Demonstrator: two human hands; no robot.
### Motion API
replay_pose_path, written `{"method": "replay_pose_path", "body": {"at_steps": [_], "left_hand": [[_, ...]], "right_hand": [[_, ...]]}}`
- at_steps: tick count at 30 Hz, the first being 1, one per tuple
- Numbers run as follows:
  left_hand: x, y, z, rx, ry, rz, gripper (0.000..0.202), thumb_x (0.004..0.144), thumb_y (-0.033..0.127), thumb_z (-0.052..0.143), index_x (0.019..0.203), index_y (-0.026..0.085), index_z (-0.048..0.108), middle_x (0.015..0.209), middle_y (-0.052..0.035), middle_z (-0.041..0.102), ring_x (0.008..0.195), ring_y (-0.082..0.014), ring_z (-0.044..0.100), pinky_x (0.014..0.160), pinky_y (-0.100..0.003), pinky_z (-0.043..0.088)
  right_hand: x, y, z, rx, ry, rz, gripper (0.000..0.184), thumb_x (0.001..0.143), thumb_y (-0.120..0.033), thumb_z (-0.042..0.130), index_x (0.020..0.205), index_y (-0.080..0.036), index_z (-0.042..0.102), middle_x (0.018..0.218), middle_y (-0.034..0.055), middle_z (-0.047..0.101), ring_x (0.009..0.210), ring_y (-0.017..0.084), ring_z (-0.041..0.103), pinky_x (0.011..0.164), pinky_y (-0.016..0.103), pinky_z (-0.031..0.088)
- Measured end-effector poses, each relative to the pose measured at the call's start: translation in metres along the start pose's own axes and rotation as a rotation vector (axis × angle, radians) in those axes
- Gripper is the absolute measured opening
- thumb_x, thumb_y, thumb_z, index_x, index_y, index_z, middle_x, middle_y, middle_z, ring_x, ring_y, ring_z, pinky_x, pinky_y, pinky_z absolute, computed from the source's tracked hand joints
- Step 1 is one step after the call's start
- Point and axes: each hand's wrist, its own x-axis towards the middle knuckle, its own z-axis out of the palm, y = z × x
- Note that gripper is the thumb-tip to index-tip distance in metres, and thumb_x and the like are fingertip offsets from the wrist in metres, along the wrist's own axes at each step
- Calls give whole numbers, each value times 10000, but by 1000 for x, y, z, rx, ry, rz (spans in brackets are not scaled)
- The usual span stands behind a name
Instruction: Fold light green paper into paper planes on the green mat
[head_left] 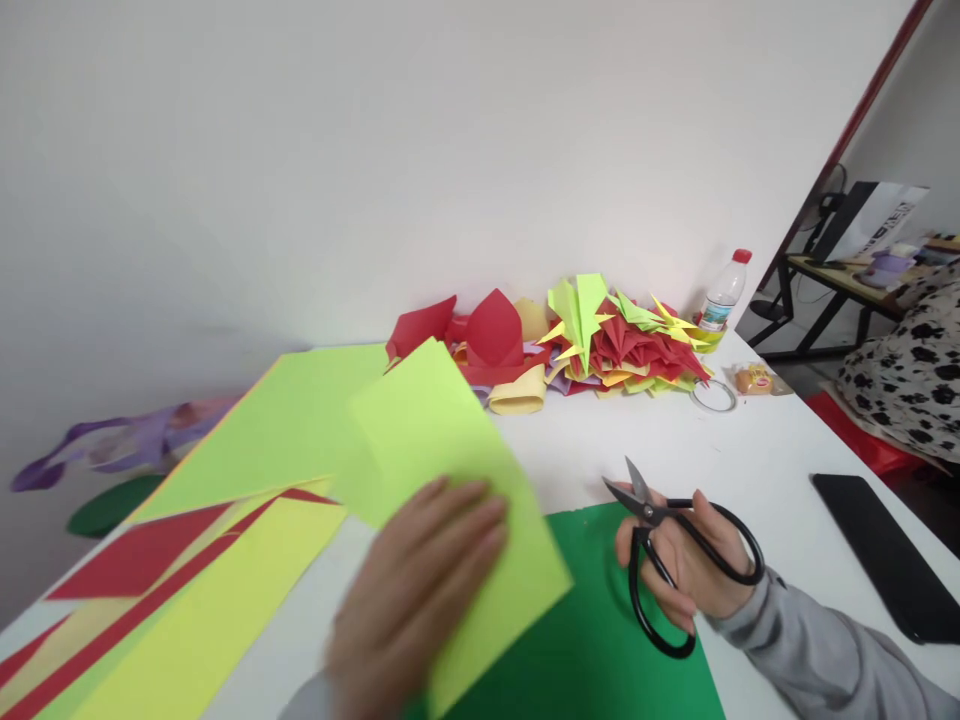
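Observation:
My left hand [424, 590], blurred by motion, holds a lime-yellow sheet of paper [435, 430], its fingers across the upper face and the thumb hidden. The sheet is tilted above a green sheet [600, 620] that lies on the table. My right hand [694, 560] grips black-handled scissors [652, 515], with fingers in and around the handle loops. The scissor blades stand apart and point up and to the left, with no paper between them.
Red and yellow paper strips [172, 560] and larger lime sheets [300, 420] lie left on the white table [540, 455]. Folded paper shapes [637, 340] line the wall. A bottle [724, 290], a tape ring [712, 396], a packaged snack [754, 380] and a black phone [885, 555] are right.

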Motion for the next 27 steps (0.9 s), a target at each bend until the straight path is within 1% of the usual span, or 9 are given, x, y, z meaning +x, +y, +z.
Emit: {"method": "replay_pose_path", "body": {"at_steps": [4,6,7,11,17,20,23,25,27], "left_hand": [[-4,24,51,-572,6,-382,161,869,266,598,903,252,754,1001,-125,752,1127,-285,628,1151,-531,187],[-5,17,66,-662,-215,-428,63,780,245,704,814,257,755,1015,-130,747,1140,-311,615,1151,-529,183],[-5,9,69,-644,-377,-387,114,768,223,713,867,261,754,1060,-125,735,1160,-312,602,1142,-528,210],[-9,-21,67,-544,-405,-263,234,799,227,679,1024,268,728,1174,-128,689,1190,-310,579,1115,-489,284],[-12,-20,69,-670,-470,-470,233,758,233,708,986,265,746,1228,-124,658,1274,-338,489,1166,-499,68],[-9,-16,68,-503,-432,-391,277,785,172,642,1020,284,736,1242,-106,658,1246,-340,504,1136,-512,165],[-8,-10,60,-248,-215,-356,344,741,147,643,1046,287,717,1174,-108,680,1158,-352,535,1032,-513,318],[-6,-2,53,-202,-39,-515,326,655,165,719,965,267,707,990,-91,687,988,-317,586,896,-446,432],[-3,9,47,-393,-11,-835,228,607,202,769,802,243,660,756,-31,634,743,-231,599,669,-330,486]], "right_hand": [[2,7,5,60,-13,44,656,895,-668,311,1410,-266,263,1166,127,629,402,57,423,340,233,396],[3,7,5,95,20,40,633,888,-598,426,1403,-256,293,1129,116,641,420,62,438,358,232,413],[3,6,4,105,49,31,618,886,-567,459,1396,-253,308,1105,107,646,422,62,441,361,228,415],[1,-2,-2,99,175,2,542,906,-473,485,1376,-257,323,1043,69,648,418,70,479,371,238,445],[0,-4,-3,133,113,156,457,882,-379,538,1300,-214,455,843,15,651,406,87,514,377,228,448],[1,0,-3,141,118,204,404,866,-393,550,1203,-170,571,760,9,635,417,92,502,393,250,471],[1,1,-6,128,193,183,402,859,-391,547,1166,-142,614,669,-4,611,409,97,465,400,265,476],[1,-1,-7,118,240,152,437,859,-411,538,1186,-131,611,583,-21,572,405,105,439,396,260,459],[1,-4,-7,107,245,125,478,870,-438,514,1217,-120,597,517,-33,531,407,113,418,398,254,441]]}}
